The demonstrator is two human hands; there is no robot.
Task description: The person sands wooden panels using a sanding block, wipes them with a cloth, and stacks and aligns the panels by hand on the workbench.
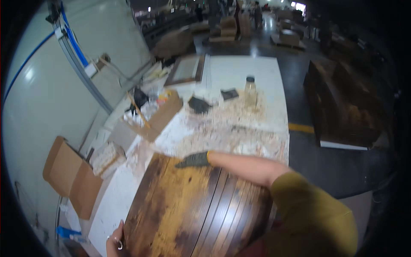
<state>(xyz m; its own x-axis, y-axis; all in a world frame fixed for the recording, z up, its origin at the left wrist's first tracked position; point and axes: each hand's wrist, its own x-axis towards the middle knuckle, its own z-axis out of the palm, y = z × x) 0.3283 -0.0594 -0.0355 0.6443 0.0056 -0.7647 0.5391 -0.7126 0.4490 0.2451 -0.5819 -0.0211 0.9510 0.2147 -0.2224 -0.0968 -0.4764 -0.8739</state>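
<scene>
The panel (180, 205) lies at the near end of the counter, face up, between the two hands. The bare left hand (114, 243) is against its left edge; most of that hand is hidden, so whether it grips cannot be told. The gloved right hand (193, 159) reaches across and rests on the far edge, fingers stretched out to the left, unclenched.

The white counter (231, 66) is smeared brown. Left of the panel are an open box (70, 175) and a pale block (109, 159); farther on come a cluttered carton (162, 122), two dark rags, a clear bottle (250, 97) with a dark lid and a wooden frame (186, 70). Dark woodwork (344, 107) stands on the floor to the right, with blurred stacks beyond.

The panel's grooves run from the near side outward, leaning right; its near end is cut off, so its long axis is unclear.
</scene>
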